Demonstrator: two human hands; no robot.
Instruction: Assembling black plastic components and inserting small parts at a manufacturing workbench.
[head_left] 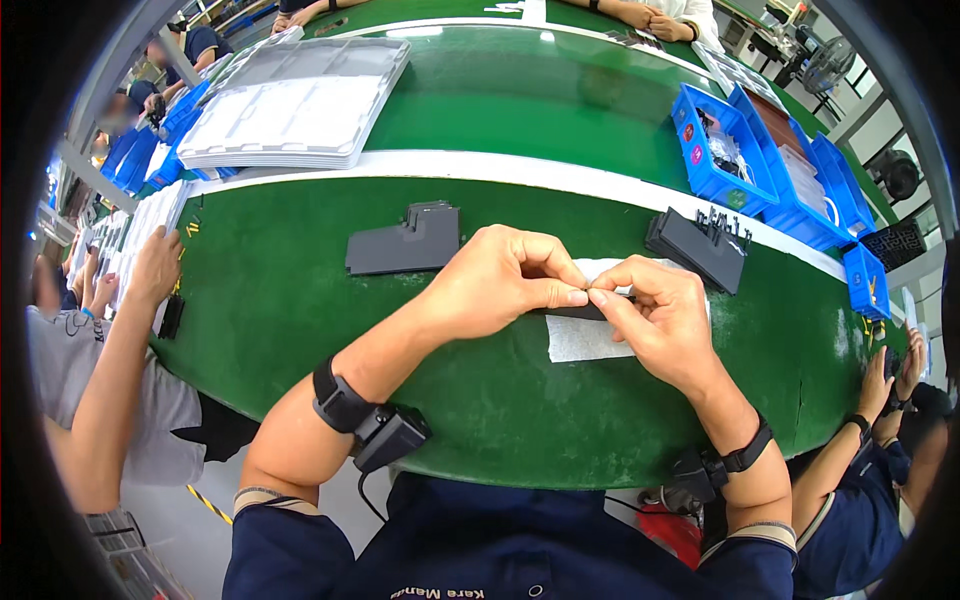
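My left hand (490,280) and my right hand (665,315) meet over the bench, thumbs and forefingers pinched tip to tip. Whatever sits between the fingertips is too small to make out. Directly beneath them lies a white sheet (585,342), with a dark flat piece (575,311) on it, mostly covered by my hands. To the left of my hands rests a stack of flat black plastic parts (395,249), with a notched end. Another stack of black parts (695,250), with upright prongs along one side, lies beyond my right hand.
The green bench (480,420) curves around me. Stacked white trays (290,110) stand at the far left. Blue bins (725,150) holding small parts line the right, with a small blue box (866,282) nearer. Co-workers' arms reach in at both sides (150,270) and across the bench.
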